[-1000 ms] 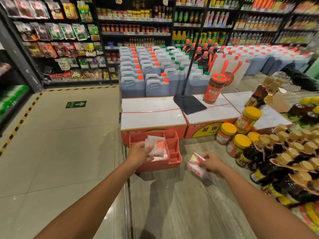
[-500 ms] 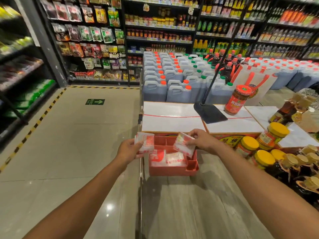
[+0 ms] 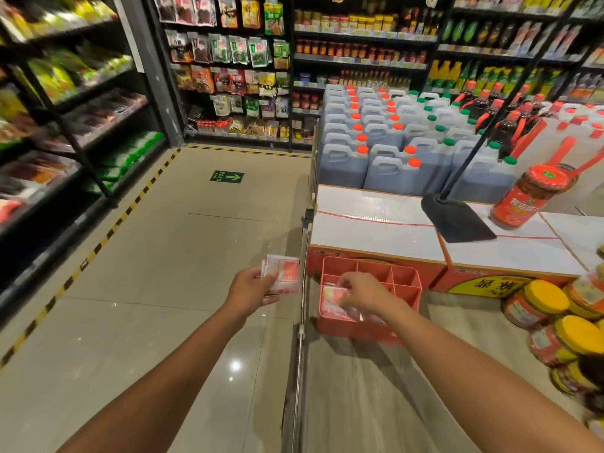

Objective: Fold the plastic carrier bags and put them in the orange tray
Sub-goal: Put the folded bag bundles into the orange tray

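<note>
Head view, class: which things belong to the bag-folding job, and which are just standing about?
Job:
orange tray
tray bags lying inside it
folded bags gripped by the left hand
right hand reaching into the tray

Standing about:
big red jar
yellow-lidded jars
blue jugs
black stand base

Tray (image 3: 369, 336) on counter (image 3: 376, 407), boxes (image 3: 376, 237) behind. Folded bags (image 3: 331, 304) in tray's near-left compartment, right hand (image 3: 362, 294) on them. Left hand (image 3: 251, 289) with folded bag (image 3: 285, 275) left of tray.
</note>
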The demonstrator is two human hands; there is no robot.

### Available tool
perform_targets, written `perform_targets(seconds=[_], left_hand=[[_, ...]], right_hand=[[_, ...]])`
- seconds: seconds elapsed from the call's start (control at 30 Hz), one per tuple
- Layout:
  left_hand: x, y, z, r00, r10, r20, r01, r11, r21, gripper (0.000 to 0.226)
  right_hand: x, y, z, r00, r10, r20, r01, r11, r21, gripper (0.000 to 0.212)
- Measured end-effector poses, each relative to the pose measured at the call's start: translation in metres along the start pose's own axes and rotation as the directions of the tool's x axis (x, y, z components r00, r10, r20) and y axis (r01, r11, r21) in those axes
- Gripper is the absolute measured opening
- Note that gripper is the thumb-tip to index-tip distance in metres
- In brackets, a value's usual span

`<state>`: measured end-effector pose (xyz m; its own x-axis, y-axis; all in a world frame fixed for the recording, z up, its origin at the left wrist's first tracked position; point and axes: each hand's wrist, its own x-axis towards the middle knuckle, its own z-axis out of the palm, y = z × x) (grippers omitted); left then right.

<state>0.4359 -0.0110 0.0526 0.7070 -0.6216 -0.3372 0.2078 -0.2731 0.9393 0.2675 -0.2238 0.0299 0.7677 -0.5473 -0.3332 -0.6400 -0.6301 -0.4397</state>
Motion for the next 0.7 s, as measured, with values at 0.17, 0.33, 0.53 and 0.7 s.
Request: perform_targets(seconds=[0.17, 0.33, 0.53, 0.7], left_hand=[[0.004, -0.006, 0.003, 1.0, -0.009, -0.007, 0.009, 1.0, -0.007, 0.01], [0.006, -0.01, 0.01, 1.0, -0.023, 0.007, 0.023, 1.0, -0.003, 0.017], [0.008, -0.013, 0.014, 0.999, -0.037, 0.006, 0.037, 0.999, 0.01, 0.021], [0.011, -0.016, 0.013, 0.998, -0.056, -0.003, 0.056, 0.998, 0.006, 0.024]], right_hand=[[-0.005, 0.004, 0.006, 0.973, -0.205, -0.105, 0.17, 0.947, -0.272, 0.025], [-0.009, 0.006, 0.004, 0.977, -0.206, 0.057, 0.204, 0.978, 0.039, 0.033], [0.005, -0.002, 0.021, 0.977, -0.202, 0.07, 0.208, 0.973, -0.096, 0.023], [0.015, -0.001, 0.032, 0.977, -0.198, 0.076, 0.209, 0.963, -0.17, 0.023]])
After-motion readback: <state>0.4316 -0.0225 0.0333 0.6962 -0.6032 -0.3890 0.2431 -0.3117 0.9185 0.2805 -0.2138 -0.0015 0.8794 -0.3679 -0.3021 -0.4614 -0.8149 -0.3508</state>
